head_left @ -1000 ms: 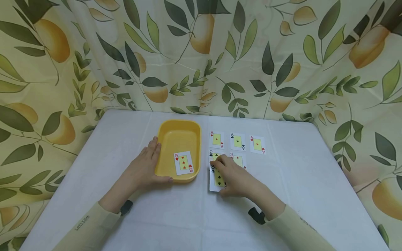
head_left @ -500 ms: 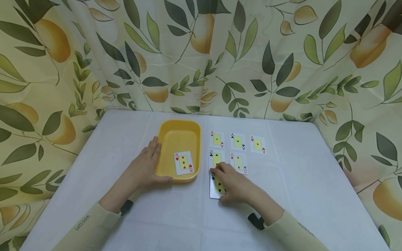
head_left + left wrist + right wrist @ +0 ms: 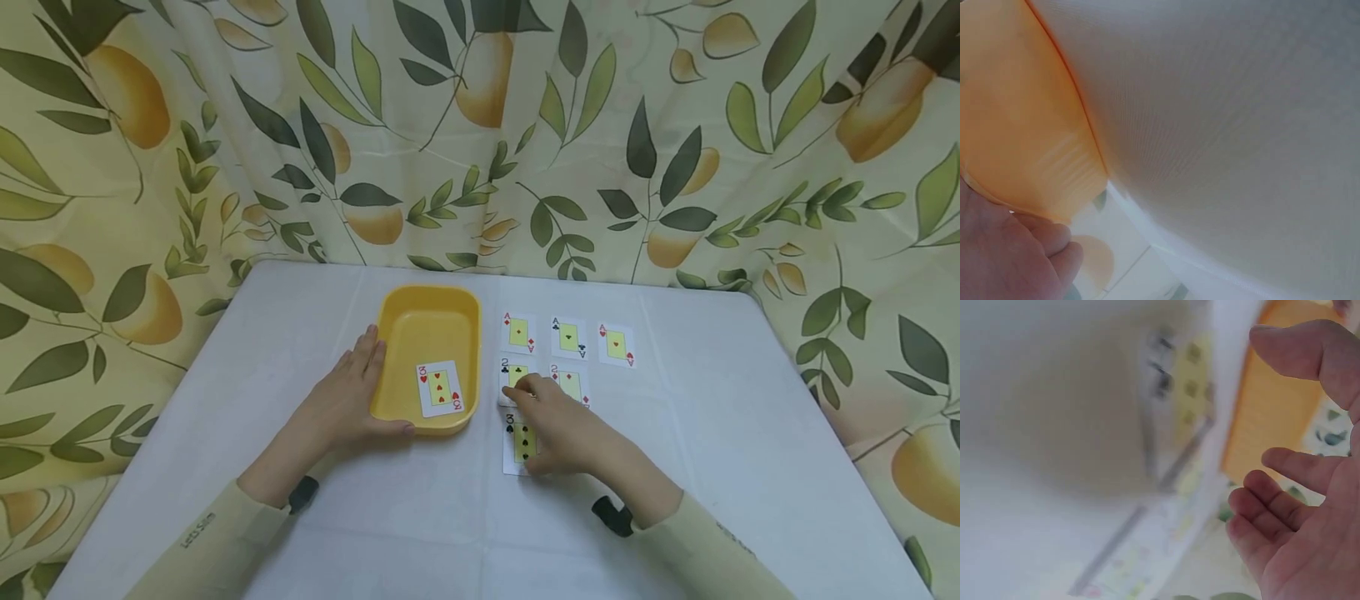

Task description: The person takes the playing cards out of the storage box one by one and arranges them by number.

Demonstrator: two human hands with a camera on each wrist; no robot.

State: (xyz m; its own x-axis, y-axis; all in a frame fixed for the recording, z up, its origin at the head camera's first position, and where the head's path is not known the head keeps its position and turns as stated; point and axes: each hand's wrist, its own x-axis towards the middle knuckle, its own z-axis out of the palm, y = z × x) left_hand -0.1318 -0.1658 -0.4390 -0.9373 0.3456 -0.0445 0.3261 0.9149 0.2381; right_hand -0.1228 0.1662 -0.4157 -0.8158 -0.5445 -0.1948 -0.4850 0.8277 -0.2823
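Observation:
A yellow tray stands left of the cards, with a three of hearts card inside. My left hand lies along its left side, fingers straight against the wall and thumb spread near the front corner. In the left wrist view, the fingertips are at the tray's wall. A three of spades card lies below the two of clubs. My right hand hovers over both, partly covering them. In the right wrist view, its thumb and fingers are apart with nothing between them.
On the white-covered table, an ace of diamonds, an ace of clubs and an ace of hearts form a back row. The two of diamonds sits under them. A leaf-patterned curtain hangs behind.
The three of spades slid toward the near edge, off the two of clubs. My right hand moved nearer with it, then back up away, leaving the card flat. The left hand stayed put.

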